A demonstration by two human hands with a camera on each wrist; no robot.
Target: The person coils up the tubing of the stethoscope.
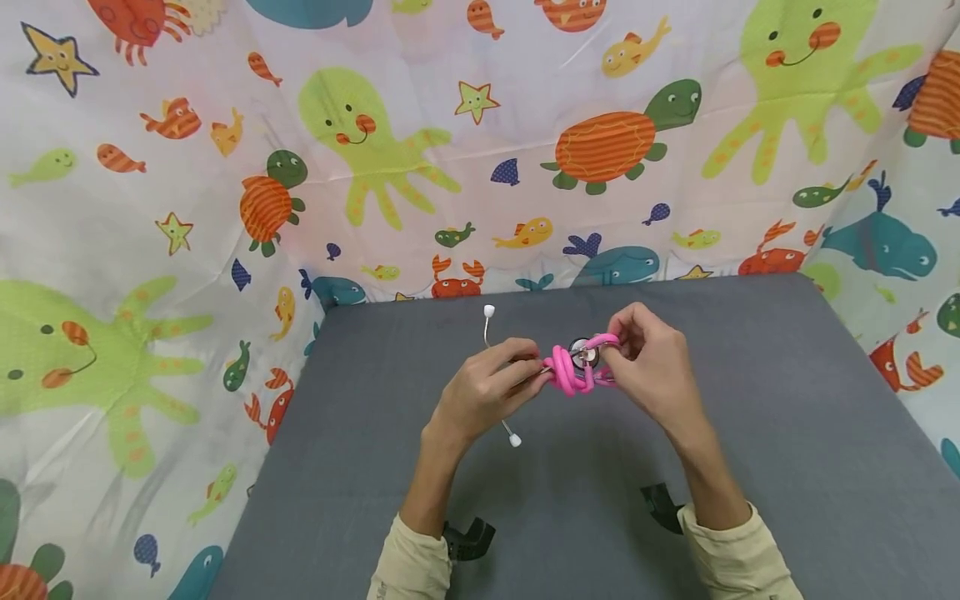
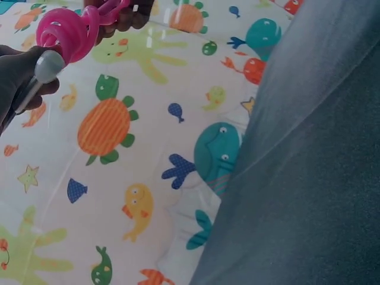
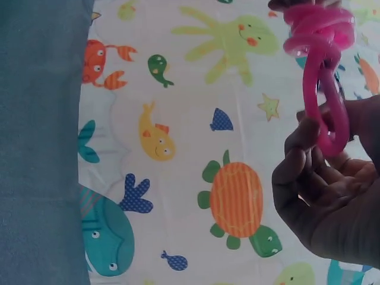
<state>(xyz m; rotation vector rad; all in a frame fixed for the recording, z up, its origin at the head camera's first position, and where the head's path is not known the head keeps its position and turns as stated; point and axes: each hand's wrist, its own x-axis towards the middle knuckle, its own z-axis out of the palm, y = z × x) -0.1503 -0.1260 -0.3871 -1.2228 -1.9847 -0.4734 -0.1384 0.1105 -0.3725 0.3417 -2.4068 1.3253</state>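
A stethoscope with pink tubing (image 1: 572,372) is held up over the table between both hands, its tubing wound into a bundle. My left hand (image 1: 491,387) grips the metal ear tubes beside the coils, and the white ear tips (image 1: 514,439) stick out above and below that hand. My right hand (image 1: 651,362) pinches a loop of the tubing at the other end; in the right wrist view this pink loop (image 3: 333,127) passes between thumb and fingers. The round chest piece (image 1: 583,353) sits among the coils, near the right fingertips.
Below the hands lies a table with a grey cover (image 1: 360,467). A white curtain (image 1: 420,108) printed with sea animals hangs behind and along both sides. Dark straps with mounts (image 1: 469,540) are worn at both wrists, by the cream sleeves (image 1: 412,560).
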